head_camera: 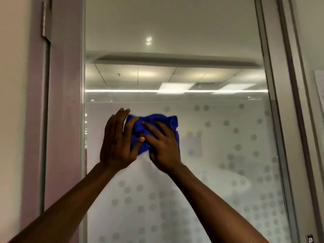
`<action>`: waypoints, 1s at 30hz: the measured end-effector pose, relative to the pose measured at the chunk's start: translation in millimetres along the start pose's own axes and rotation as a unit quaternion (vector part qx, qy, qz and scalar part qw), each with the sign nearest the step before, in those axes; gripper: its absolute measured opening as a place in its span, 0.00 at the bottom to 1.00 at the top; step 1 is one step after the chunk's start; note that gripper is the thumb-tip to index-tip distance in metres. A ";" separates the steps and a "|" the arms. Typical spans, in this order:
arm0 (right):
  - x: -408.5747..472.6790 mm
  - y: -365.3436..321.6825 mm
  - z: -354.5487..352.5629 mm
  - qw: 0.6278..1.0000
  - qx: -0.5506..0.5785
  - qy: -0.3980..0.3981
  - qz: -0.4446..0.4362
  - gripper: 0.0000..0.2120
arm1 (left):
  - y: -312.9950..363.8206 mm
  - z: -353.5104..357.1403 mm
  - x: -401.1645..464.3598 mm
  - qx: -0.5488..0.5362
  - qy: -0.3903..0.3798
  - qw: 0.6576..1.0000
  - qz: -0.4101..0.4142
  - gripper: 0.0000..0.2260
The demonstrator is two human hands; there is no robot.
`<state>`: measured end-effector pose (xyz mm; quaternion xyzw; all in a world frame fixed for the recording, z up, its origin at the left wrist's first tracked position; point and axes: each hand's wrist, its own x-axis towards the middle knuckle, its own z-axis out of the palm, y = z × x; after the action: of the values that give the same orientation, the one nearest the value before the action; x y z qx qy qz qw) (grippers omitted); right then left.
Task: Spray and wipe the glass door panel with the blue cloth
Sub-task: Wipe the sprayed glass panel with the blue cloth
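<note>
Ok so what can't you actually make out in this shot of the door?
- Head view: middle of the blue cloth, covered by the left hand and right hand.
- Spray bottle: not in frame.
- Glass door panel: bottom cut off by the frame edge.
- Streaks or wetness: hidden by blur and reflections.

cloth (154, 127): lay against the glass door panel (175, 41), near its left edge
left hand (119, 141): at the cloth's left side
right hand (163, 146): on the cloth, right of the left hand
hinge (46, 21): left of the panel

Plush blue cloth (154, 127) — glossy glass panel (175, 32), frosted, dot-patterned lower down.
</note>
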<state>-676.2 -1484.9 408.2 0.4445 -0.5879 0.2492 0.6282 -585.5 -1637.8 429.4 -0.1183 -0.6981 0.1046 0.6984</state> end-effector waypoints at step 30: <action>41.3 -90.3 39.9 0.976 0.139 -0.126 -0.111 0.13 | -30.4 -62.8 -62.5 -0.058 0.015 0.993 -0.098 0.28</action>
<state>-613.7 -1570.9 420.5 0.6181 -0.5688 0.1989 0.5049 -523.5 -1687.3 379.7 -0.0915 -0.7004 -0.0071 0.7078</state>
